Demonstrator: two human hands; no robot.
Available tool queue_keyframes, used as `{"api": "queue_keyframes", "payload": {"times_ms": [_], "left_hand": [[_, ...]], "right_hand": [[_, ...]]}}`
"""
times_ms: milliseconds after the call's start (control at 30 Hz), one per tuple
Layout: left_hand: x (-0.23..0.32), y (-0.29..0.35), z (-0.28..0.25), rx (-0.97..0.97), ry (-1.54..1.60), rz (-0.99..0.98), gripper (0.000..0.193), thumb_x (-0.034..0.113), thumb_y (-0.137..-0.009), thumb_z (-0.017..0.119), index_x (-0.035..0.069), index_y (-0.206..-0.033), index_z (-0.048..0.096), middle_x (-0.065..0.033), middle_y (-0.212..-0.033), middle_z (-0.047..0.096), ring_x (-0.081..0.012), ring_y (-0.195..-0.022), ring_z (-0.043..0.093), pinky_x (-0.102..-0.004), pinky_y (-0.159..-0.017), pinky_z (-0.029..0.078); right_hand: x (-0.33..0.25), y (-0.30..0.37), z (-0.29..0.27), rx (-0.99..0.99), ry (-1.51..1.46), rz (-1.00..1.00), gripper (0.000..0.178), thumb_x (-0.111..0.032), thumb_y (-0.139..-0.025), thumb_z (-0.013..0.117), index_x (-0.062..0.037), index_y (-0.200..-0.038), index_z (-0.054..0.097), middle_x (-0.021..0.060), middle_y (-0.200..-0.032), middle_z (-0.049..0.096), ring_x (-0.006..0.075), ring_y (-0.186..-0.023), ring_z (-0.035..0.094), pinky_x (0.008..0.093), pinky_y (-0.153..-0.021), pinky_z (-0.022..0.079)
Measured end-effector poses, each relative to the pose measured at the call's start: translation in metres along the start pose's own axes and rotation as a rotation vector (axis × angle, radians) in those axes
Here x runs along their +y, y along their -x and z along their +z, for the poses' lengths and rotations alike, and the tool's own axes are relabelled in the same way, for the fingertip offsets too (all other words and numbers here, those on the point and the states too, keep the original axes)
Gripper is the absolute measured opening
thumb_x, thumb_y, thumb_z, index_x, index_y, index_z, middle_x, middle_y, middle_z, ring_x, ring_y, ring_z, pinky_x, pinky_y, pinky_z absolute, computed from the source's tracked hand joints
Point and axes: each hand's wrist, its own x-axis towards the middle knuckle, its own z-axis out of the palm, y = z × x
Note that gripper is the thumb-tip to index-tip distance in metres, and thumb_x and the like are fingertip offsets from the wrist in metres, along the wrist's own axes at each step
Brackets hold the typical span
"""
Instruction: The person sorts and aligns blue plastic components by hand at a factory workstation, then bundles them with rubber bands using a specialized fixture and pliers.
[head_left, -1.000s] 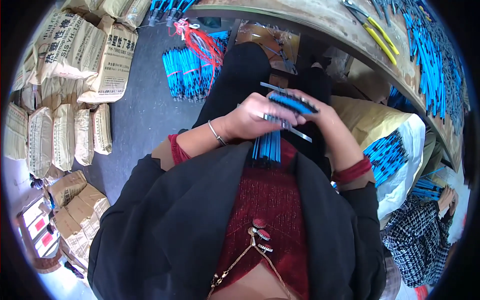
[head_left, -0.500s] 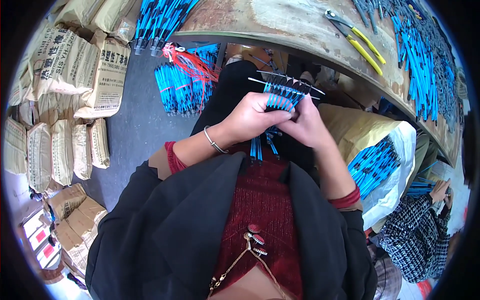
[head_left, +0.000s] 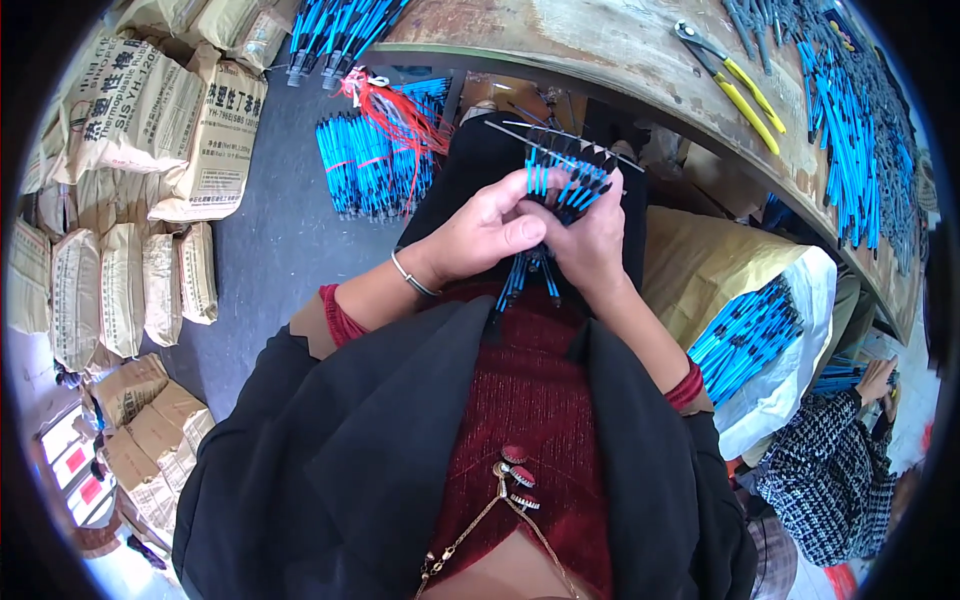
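My left hand and my right hand meet over my lap, both closed around a bundle of thin blue sticks with black tips. The upper ends fan out beyond my fingers, while the lower ends hang below my palms near the red top. Thin pale rods cross the fanned ends. My left thumb lies over the front of the grip, close to the right hand. What the inner fingers do is hidden behind the palms.
Yellow-handled pliers and blue stick piles lie on the wooden table. Red ties hang by floor bundles. An open sack stands right, paper sacks left. A co-worker's hand shows far right.
My left thumb has lifted and shifted left, and the hands have turned around the bundle. The right hand has come up beside it. The stick ends are fanned more loosely.
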Motion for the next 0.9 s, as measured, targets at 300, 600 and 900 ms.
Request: {"api": "queue_keyframes", "payload": {"times_ms": [300, 600, 900], "left_hand": [[-0.005, 0.007, -0.005, 0.251, 0.006, 0.097, 0.039, 0.011, -0.084, 0.06, -0.003, -0.118, 0.048, -0.0068, -0.105, 0.057, -0.0115, -0.092, 0.055, -0.0262, -0.084, 0.044], [0.024, -0.035, -0.009, 0.104, -0.319, 0.069, 0.03, 0.006, -0.081, 0.062, -0.002, -0.11, 0.054, -0.0029, -0.094, 0.059, -0.0094, -0.083, 0.055, -0.0229, -0.074, 0.045], [0.035, -0.041, 0.006, 0.297, 0.008, 0.104, 0.017, 0.005, -0.082, 0.061, -0.002, -0.098, 0.061, -0.0029, -0.085, 0.058, -0.0094, -0.078, 0.054, -0.0238, -0.071, 0.045]], "right_hand": [[0.008, -0.001, 0.005, 0.15, 0.11, -0.111, 0.064, -0.018, -0.065, 0.079, 0.003, -0.111, 0.04, 0.013, -0.077, 0.063, 0.0261, -0.065, 0.065, 0.0326, -0.055, 0.052], [0.003, -0.001, 0.004, 0.06, -0.033, 0.015, 0.039, -0.017, -0.069, 0.076, -0.0015, -0.097, 0.054, 0.0093, -0.08, 0.065, 0.017, -0.067, 0.064, 0.0283, -0.062, 0.05], [0.004, -0.009, 0.002, 0.05, -0.216, 0.137, 0.031, -0.016, -0.074, 0.073, -0.0019, -0.098, 0.057, 0.0062, -0.083, 0.066, 0.0121, -0.071, 0.062, 0.0263, -0.067, 0.049]]}}
